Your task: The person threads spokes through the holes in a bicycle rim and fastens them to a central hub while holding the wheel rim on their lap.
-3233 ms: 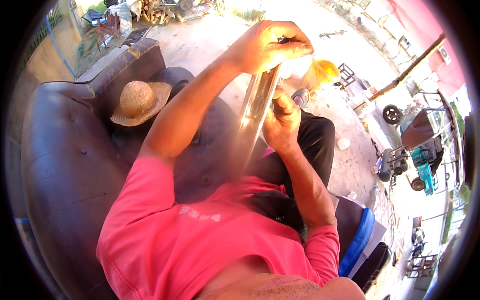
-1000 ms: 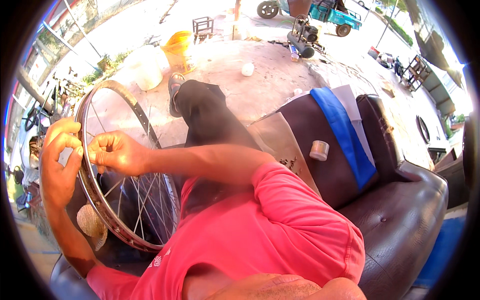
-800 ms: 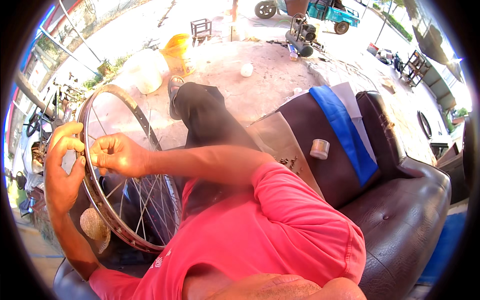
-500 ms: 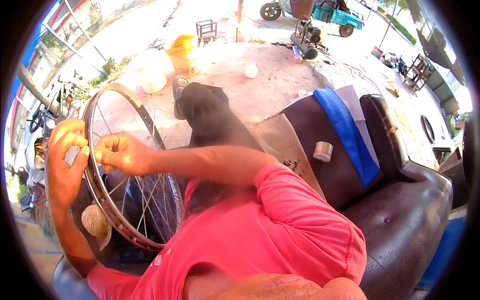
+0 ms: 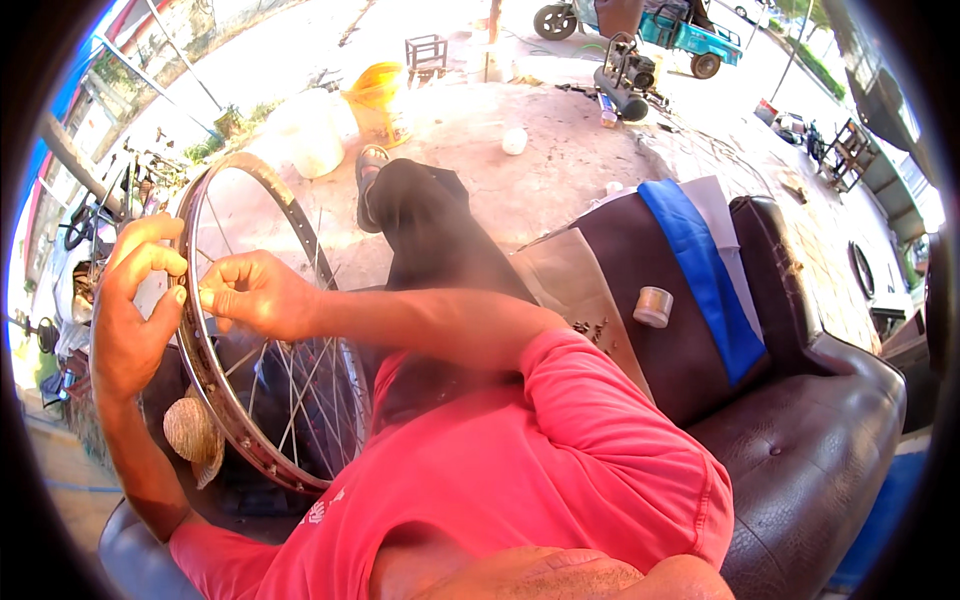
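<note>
Fingers (image 5: pixel 152 260) closer together now; wheel rim (image 5: pixel 240 432) between

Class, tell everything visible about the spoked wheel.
The spoked wheel has a metal-looking rim, shiny in places, brownish elsewhere, dotted with small spots, plus thin spokes. It stands roughly upright at the person's left. The left hand touches its outer side; the right hand is at its inner side. The right forearm hides part.
</note>
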{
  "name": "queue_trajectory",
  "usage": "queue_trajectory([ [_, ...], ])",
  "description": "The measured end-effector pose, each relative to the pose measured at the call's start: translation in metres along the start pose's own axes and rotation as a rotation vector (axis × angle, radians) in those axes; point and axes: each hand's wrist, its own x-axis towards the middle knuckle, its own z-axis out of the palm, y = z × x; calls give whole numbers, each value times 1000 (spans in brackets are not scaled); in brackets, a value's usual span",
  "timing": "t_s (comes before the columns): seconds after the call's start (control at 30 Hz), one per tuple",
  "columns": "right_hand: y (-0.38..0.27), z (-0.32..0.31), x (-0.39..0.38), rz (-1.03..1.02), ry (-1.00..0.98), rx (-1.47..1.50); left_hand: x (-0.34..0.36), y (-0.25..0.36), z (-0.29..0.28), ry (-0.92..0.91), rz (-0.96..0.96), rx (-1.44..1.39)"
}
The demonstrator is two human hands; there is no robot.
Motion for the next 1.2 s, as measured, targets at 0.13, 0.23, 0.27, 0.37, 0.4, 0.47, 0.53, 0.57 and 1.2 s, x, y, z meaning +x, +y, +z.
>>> queue_trajectory([
  [0.13,2,1,1,-16,-12,7,3,-3,-4,-47,45,42],
  [0.23,-1,-1,0,-34,0,-30,4,-7,-5,-48,51,106],
  [0.27,-1,-4,1,-53,8,-37,7,-6,-5,-35,54,92],
  [0.37,3,-4,3,26,-47,-38,-2,-11,-4,-16,4,25],
  [0.4,3,-5,2,25,-44,-34,2,-5,-4,-26,0,-7],
  [0.47,3,-9,3,39,-55,-29,8,-3,-2,-39,25,-25],
  [0.53,8,-10,3,55,-47,-40,6,-10,0,-30,41,-39],
  [0.57,9,-10,3,64,-54,-40,7,-11,0,-33,48,-36],
  [1.2,-3,-7,5,191,-91,-98,-5,-27,-10,6,97,58],
])
